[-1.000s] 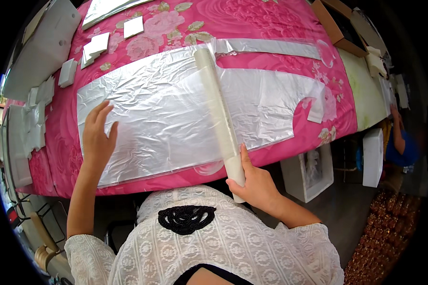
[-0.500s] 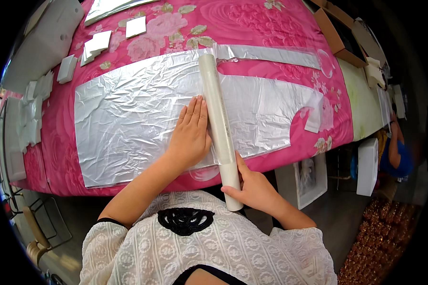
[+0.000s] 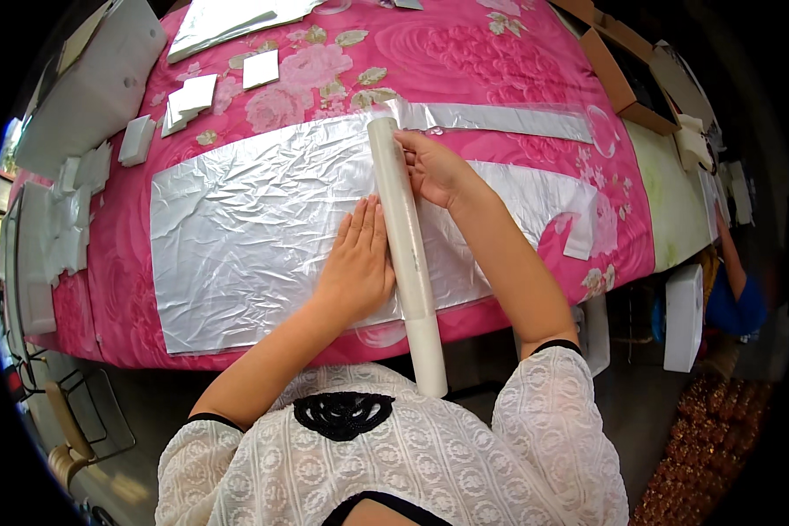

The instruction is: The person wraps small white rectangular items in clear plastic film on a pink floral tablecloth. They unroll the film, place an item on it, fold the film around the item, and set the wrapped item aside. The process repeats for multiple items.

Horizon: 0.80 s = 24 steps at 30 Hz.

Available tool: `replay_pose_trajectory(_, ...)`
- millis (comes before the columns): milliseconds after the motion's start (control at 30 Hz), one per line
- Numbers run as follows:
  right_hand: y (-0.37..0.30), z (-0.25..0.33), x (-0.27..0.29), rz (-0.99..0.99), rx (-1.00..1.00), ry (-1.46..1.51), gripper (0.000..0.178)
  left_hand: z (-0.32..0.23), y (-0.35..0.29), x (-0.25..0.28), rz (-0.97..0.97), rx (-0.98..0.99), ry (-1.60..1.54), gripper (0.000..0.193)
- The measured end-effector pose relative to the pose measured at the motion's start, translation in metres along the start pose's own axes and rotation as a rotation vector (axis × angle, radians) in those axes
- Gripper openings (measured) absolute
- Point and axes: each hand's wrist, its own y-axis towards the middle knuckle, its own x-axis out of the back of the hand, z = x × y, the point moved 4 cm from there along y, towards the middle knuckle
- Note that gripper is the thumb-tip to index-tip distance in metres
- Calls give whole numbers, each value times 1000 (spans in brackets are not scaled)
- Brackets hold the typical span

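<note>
A long whitish roll of plastic film (image 3: 401, 223) lies lengthwise across a crinkled silver sheet (image 3: 237, 228), its near end jutting past the table edge toward my body. My left hand (image 3: 357, 263) rests flat on the sheet, fingers straight and side by side, its edge against the roll's left side. Near the roll's far end, my right hand (image 3: 434, 171) has bent fingers against the roll's right side; the fingertips are partly hidden. The silver sheet continues under my right forearm to a curved cutout and a narrow tab at the right. A silver strip (image 3: 508, 121) stretches to the right beyond the roll.
Pink floral cloth (image 3: 447, 48) covers the table. White foam pieces (image 3: 188, 98) and a large white foam box (image 3: 101, 88) are at the left. More silver sheeting (image 3: 228, 26) lies at the far edge. An open cardboard box (image 3: 627, 83) stands far right; another person's arm (image 3: 730, 254) shows beyond.
My right hand has left the roll's near end and moved up to its far end, the forearm now crossing the silver sheet. My left hand stays flat beside the roll.
</note>
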Motion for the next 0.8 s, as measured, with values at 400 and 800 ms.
replay_pose_trajectory(400,12,115,111,-249,733,683,32,-1,0,-1,-27,-12,-1,63)
replay_pose_trajectory(800,-24,-80,-219,434,704,-1102,51,10,-6,-2,-103,-102,13,72)
